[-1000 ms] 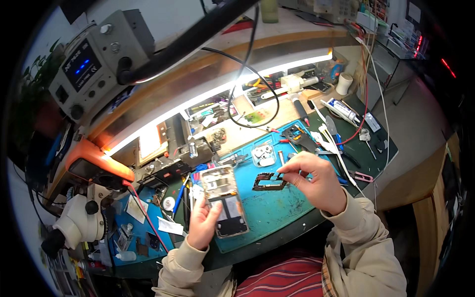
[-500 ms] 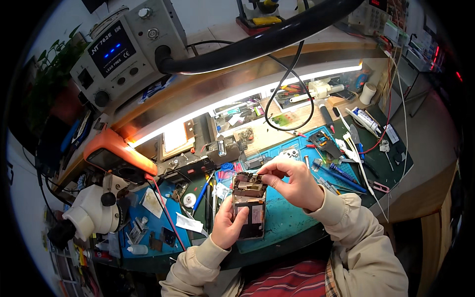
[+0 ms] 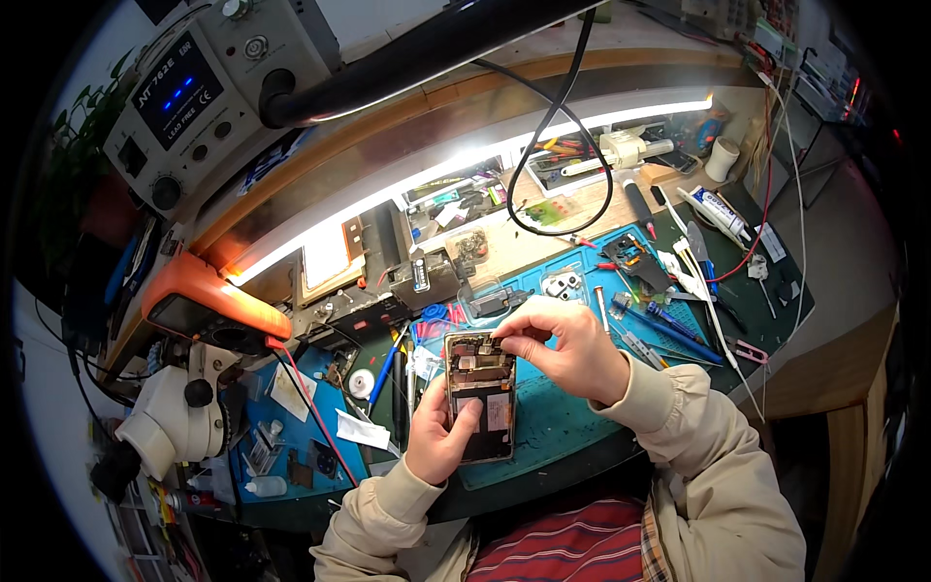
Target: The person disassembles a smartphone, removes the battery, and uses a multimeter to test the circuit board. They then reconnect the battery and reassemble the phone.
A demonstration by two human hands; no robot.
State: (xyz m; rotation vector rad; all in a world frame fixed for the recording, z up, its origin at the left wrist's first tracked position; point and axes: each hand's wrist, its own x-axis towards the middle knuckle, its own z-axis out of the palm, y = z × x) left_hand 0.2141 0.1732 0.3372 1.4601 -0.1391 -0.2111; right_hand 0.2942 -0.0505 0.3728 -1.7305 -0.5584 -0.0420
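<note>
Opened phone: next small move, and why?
Probably ease the dark bracket flat in the phone: the right hand has its fingertips at the upper-right corner, the left hand holds the phone lower down, and whether the bracket is fully seated isn't clear.

1 light strip [image 3: 659, 112] glows beneath a wooden shelf [image 3: 659, 55]; pale wall [image 3: 378, 13], grey floor [image 3: 832, 242].
</note>
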